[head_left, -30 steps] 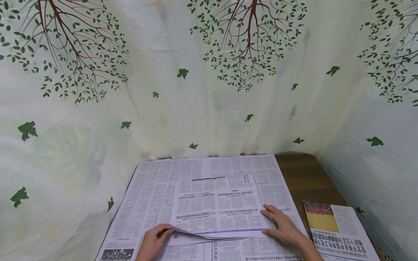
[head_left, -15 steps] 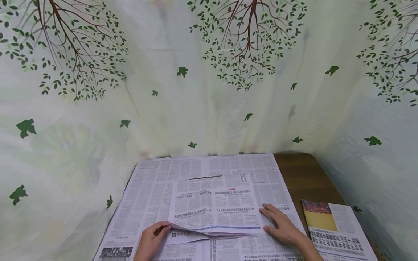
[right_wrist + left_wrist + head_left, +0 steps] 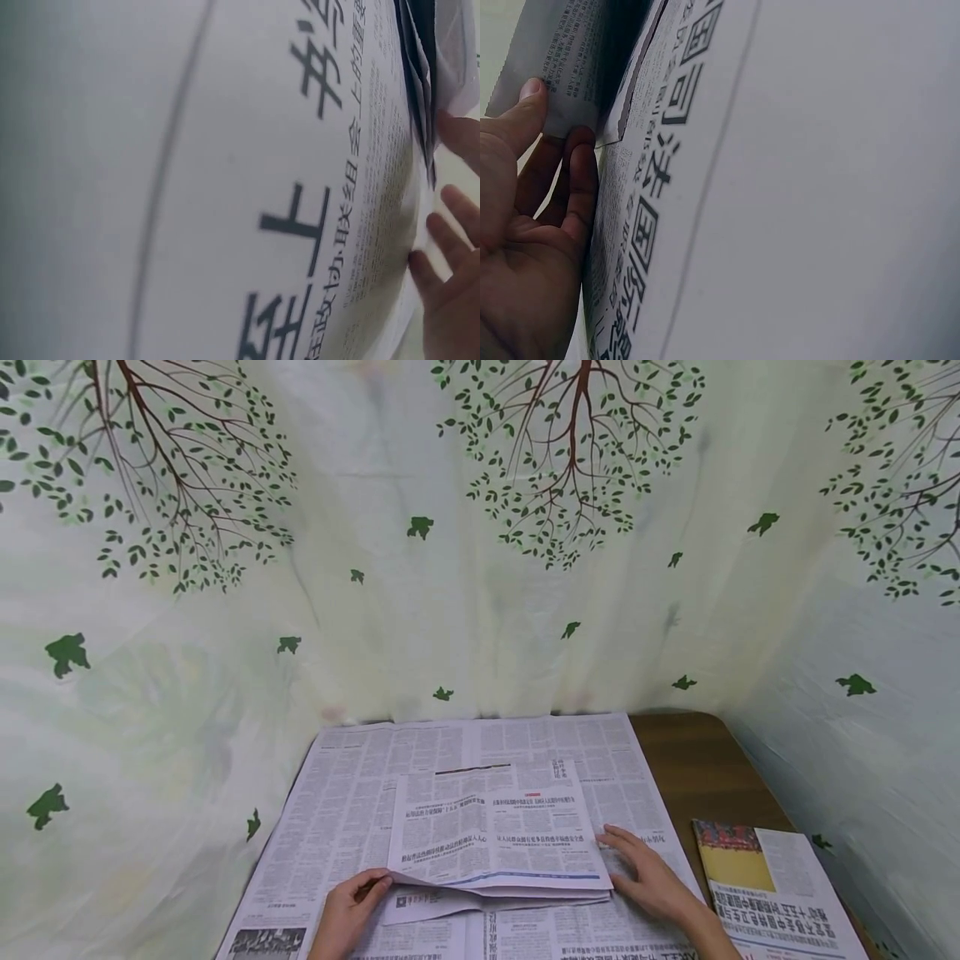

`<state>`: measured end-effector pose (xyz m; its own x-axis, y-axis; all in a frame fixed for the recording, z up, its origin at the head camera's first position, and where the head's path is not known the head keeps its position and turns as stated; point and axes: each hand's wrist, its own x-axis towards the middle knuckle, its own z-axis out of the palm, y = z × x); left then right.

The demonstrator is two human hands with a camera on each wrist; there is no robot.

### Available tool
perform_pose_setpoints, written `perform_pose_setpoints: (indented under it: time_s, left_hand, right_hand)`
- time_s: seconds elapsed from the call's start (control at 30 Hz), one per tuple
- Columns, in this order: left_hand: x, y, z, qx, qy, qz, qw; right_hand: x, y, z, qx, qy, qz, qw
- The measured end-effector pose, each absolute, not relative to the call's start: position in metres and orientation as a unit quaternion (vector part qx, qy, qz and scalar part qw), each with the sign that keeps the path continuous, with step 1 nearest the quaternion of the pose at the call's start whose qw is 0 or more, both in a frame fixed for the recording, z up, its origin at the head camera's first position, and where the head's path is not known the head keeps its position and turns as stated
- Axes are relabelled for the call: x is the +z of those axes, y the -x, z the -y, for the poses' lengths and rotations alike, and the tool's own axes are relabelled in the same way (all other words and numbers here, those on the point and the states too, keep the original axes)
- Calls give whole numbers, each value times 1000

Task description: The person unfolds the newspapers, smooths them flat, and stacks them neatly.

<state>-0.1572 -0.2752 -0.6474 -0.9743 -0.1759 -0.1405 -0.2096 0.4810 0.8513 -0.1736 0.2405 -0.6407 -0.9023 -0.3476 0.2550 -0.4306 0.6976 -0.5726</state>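
- The paper (image 3: pixel 495 827) lay amid the sheet (image 3: pixel 345 827); our left hand (image 3: pixel 348 906) pinched one corner.
- Toward the sheet's right edge, our right hand (image 3: pixel 648 877) was spread.
- One-sided tugging, we judged, could skew the paper.

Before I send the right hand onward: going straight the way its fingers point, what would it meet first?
Most likely the right edge of the folded newspaper, which lies just ahead of the right hand in the head view. Depth is unclear there, so its thumb may already be touching the paper.
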Motion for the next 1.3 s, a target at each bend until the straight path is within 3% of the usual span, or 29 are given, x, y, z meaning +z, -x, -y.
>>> perform_pose_setpoints:
  time_s: [0.17,0.43,0.87,1.3]
  left_hand:
    - [-647,156,274,499,128,-857,20]
    - [-646,153,272,511,124,-851,9]
    - [-649,156,273,517,108,-849,9]
    - [-643,163,276,488,98,-867,13]
  right_hand:
    - [-640,175,-237,326,-231,912,91]
    - [-639,177,-232,357,-219,905,81]
    - [-645,185,-223,373,-238,871,213]
    - [-649,183,-231,390,-269,840,264]
